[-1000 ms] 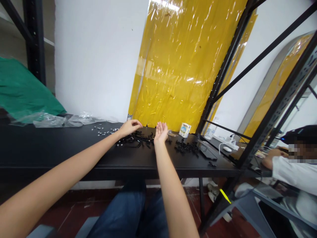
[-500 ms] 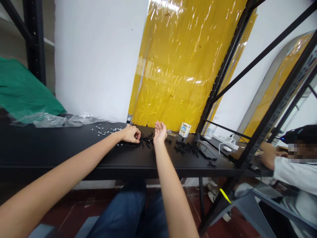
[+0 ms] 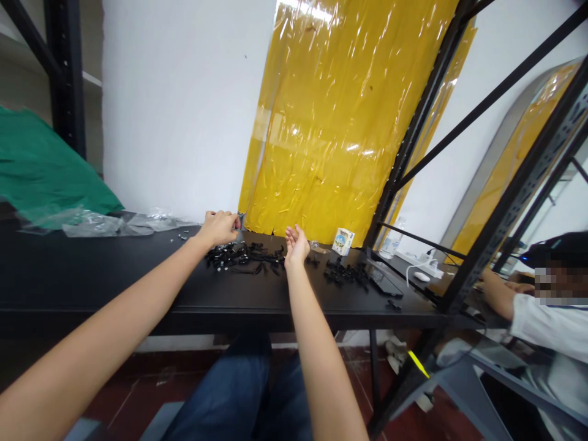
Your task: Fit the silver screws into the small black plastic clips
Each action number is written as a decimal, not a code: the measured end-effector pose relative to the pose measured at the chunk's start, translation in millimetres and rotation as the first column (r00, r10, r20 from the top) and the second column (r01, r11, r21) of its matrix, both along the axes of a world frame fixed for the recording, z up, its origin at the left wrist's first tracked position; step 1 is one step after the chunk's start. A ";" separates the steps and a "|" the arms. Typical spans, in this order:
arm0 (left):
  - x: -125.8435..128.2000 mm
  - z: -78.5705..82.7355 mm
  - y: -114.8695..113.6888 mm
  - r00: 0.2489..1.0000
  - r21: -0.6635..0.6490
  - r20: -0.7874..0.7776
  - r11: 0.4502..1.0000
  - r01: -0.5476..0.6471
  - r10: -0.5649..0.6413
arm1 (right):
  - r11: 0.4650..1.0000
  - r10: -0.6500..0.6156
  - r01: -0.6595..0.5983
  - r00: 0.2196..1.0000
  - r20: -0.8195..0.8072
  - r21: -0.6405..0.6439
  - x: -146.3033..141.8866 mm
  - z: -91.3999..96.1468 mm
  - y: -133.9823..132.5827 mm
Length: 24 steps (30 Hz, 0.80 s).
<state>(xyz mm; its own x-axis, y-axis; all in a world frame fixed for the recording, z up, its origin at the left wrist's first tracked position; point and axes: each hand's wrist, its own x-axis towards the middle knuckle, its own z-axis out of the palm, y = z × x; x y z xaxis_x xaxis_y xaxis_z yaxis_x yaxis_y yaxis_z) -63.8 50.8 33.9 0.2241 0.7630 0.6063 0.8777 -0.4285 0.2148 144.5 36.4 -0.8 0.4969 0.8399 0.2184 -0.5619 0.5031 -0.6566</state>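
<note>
My left hand (image 3: 219,226) hovers over the far side of the black table (image 3: 138,288), fingers curled together as if pinching something too small to make out. It is above the small silver screws (image 3: 184,236) and just left of a heap of small black parts (image 3: 248,256). My right hand (image 3: 296,243) is held palm up with its fingers slightly cupped and apart, at the right end of that heap; whether anything lies in the palm is unclear. A second heap of black parts (image 3: 346,272) lies further right.
Crumpled clear plastic bags (image 3: 105,222) and a green cloth (image 3: 41,165) lie at the far left. A small white carton (image 3: 342,240) stands by the yellow plastic sheet (image 3: 335,122). A black rack frame (image 3: 496,226) stands at right, with another person (image 3: 542,306) seated behind it.
My left hand dropped onto the black parts, then lifted and moved left and back toward the wall, fingers closed. My right hand stayed almost still, palm up.
</note>
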 end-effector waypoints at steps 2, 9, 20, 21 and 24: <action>4.8 -3.0 -0.5 0.991 -0.206 -0.026 0.971 0.120 -0.128 | 1.000 0.011 -0.011 1.000 0.021 0.008 -0.4 -0.1 0.8; 7.9 -12.6 1.8 0.941 -0.526 0.040 0.793 0.307 -0.337 | 1.000 0.007 -0.010 0.991 0.137 0.021 -3.4 -0.2 -0.2; 9.0 -12.2 4.4 0.913 -0.532 0.081 0.757 0.379 -0.400 | 0.999 0.024 -0.040 0.903 0.429 0.029 -13.4 -0.4 -7.7; 9.4 -12.6 4.6 0.910 -0.525 0.094 0.757 0.389 -0.403 | 0.999 0.028 -0.042 0.874 0.485 0.018 -14.7 -2.1 -7.5; 9.6 -13.6 6.0 0.910 -0.506 0.151 0.761 0.406 -0.385 | 0.999 0.016 -0.042 0.765 0.644 0.025 -18.2 -8.8 -5.6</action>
